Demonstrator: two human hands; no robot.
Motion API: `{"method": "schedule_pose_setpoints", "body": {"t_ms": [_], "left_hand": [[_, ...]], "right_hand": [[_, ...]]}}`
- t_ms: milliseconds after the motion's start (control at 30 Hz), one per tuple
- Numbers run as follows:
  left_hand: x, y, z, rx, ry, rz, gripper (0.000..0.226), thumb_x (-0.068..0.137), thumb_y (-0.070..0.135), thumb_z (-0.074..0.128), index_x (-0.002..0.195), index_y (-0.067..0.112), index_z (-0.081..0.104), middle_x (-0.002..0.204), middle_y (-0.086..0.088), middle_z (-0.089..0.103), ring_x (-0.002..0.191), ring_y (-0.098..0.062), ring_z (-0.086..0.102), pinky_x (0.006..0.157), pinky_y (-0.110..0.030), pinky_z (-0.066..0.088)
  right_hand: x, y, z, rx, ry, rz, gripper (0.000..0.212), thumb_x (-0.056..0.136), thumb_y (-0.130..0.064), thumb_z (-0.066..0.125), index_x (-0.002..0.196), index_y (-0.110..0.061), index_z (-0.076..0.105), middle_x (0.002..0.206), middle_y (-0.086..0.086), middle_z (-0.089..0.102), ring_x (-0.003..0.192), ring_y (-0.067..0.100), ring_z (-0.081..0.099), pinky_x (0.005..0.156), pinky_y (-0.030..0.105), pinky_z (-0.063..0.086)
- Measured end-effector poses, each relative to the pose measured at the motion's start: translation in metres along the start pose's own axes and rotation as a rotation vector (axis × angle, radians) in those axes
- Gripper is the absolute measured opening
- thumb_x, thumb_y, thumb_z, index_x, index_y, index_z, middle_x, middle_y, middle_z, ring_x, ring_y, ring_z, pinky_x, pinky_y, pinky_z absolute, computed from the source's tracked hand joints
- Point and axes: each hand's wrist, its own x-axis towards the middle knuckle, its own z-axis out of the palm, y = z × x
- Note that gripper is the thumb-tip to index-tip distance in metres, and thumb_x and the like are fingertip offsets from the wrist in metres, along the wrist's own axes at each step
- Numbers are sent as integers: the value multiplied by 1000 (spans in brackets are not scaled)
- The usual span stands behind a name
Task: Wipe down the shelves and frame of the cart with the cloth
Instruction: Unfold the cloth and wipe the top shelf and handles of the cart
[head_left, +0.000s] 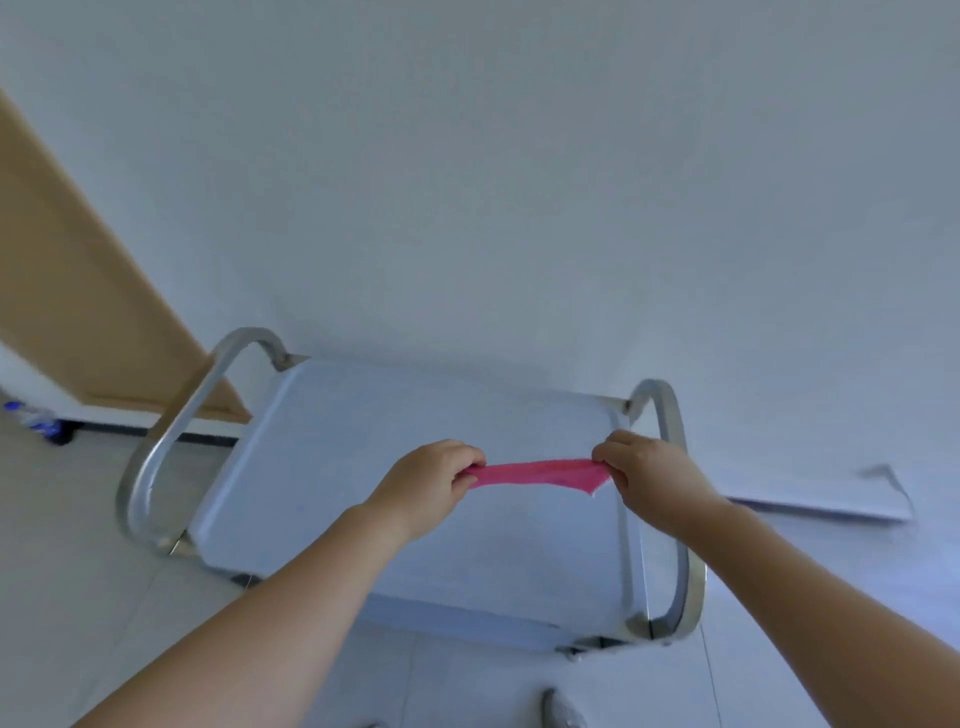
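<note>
**Pink cloth stretched over the cart's top shelf**

While both hands hold it up, the pink cloth hangs stretched in a narrow band above the top shelf of the metal cart. The left hand pinches one end in a tight grip, fingers curled round the fabric; the right hand pinches the other end the same way, with a loose corner drooping beside it. Curved tube handles rise at each end of the cart. Beyond stand a pale wall, a wooden door and a tiled floor.
</note>
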Motion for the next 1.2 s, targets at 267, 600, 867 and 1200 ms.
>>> {"method": "schedule_pose_setpoints", "body": {"t_ms": [267,600,867,1200], "left_hand": [[12,-41,64,-49,-291,234,19,93,19,50,109,16,59,105,0,61,96,-18,57,82,-30,45],[-7,-105,136,67,-208,197,27,85,10,57,112,6,62,115,-9,62,106,-28,57,88,-35,46],[-11,-137,161,199,-226,281,36,78,12,70,111,-1,65,123,-19,61,113,-35,58,95,-51,46],[-7,-151,174,238,-243,323,48,88,25,35,127,5,56,139,-14,48,130,-30,44,108,-47,35]], "right_hand": [[-53,-17,78,-50,-233,340,21,85,-2,50,93,-18,62,94,-2,59,78,19,60,66,33,52],[-46,-18,191,-101,-445,128,58,86,-5,50,140,-20,35,151,11,28,135,30,34,110,42,30],[-26,-16,230,-193,-302,-224,52,96,-33,36,144,-15,32,152,8,28,140,27,23,111,49,21],[-29,-8,253,-195,-357,-176,54,99,-38,22,148,-17,17,155,6,16,143,25,13,113,52,14]]}}
